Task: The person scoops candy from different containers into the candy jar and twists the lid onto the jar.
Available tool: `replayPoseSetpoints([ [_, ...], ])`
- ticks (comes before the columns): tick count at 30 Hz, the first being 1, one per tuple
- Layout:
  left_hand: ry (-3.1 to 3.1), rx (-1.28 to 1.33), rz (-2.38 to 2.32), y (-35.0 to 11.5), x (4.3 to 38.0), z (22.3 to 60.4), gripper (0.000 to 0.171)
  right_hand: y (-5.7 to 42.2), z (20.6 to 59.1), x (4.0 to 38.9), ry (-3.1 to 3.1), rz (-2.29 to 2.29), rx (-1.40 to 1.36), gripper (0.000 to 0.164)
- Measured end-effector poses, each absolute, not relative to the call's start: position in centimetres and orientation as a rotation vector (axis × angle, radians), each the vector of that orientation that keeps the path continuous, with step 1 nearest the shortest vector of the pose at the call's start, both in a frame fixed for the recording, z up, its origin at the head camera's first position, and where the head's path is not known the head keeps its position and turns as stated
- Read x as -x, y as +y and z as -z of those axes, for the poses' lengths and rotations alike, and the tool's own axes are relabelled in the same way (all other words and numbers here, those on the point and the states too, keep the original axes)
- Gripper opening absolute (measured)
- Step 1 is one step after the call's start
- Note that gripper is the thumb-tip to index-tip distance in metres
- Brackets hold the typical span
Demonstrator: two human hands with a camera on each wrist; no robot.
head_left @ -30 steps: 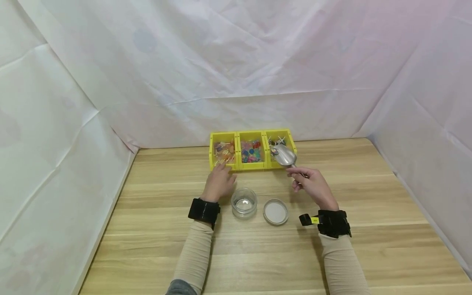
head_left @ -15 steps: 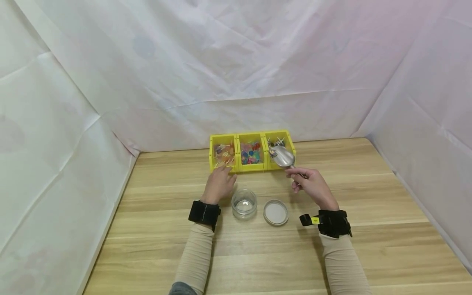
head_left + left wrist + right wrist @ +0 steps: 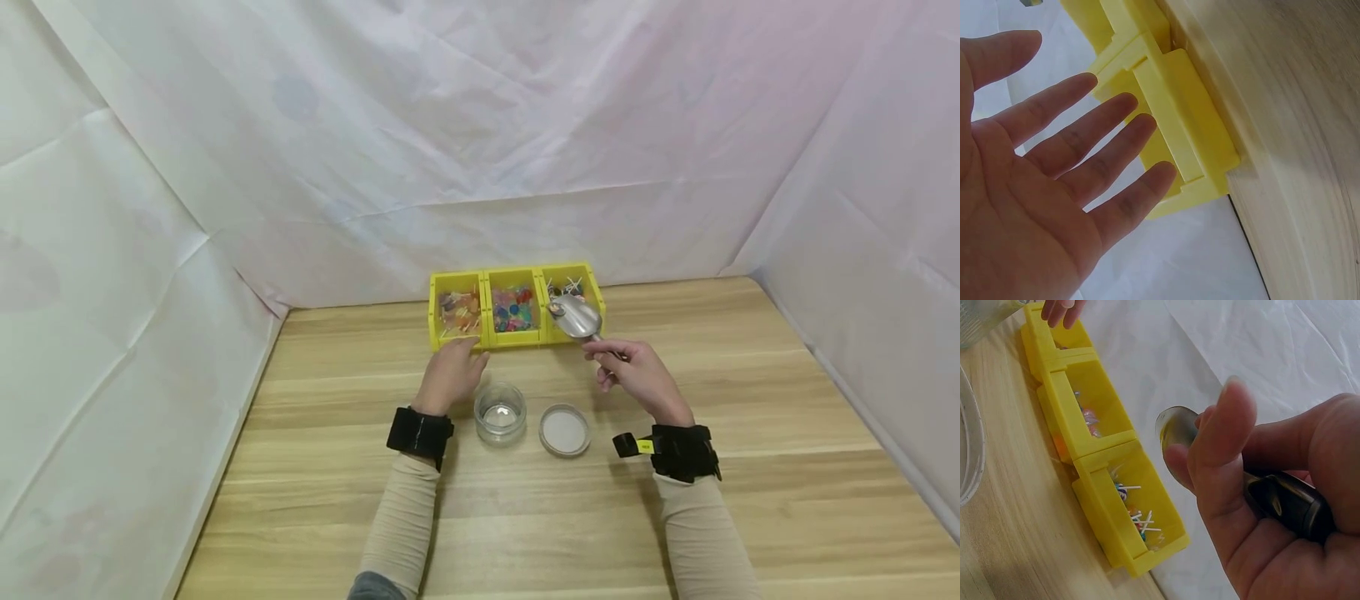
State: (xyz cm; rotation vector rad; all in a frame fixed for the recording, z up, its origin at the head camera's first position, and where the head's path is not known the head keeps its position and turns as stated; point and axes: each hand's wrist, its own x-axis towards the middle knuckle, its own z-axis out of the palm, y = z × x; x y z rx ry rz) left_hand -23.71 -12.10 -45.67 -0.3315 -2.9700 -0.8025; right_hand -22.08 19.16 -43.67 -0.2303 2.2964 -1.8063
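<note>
My right hand point(image 3: 637, 375) grips the dark handle of a metal scoop point(image 3: 579, 317), whose bowl hangs over the right yellow bin point(image 3: 594, 292). A small dark round piece shows at the scoop's lip. White-stick lollipops point(image 3: 1141, 520) lie in that bin. In the left wrist view my left hand point(image 3: 1054, 162) is spread, palm showing, with nothing in it; its fingertips overlap the front of the left yellow bin point(image 3: 433, 308). Between my hands stand an uncovered glass jar point(image 3: 500, 427) and, to its right, a round lid point(image 3: 565, 431) lying with its pale inside up.
The left bin holds orange-toned lollipops point(image 3: 465, 312). Colourful wrapped candies point(image 3: 513, 310) fill the middle yellow bin point(image 3: 517, 338). All three bins stand joined in a row at the back of the wooden table point(image 3: 525, 533), against a white cloth wall point(image 3: 480, 125).
My left fingertips have drawn back slightly from the left bin's front. The right hand and scoop stay nearly where they were; the head view has shifted a little.
</note>
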Motion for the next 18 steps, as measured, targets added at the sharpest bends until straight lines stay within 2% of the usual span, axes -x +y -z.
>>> replayPoseSetpoints([
  [18, -2.981, 0.328, 0.931, -11.79, 22.9, 45.3, 0.046, 19.3, 43.52, 22.19, 2.307, 1.755, 0.251, 0.027],
])
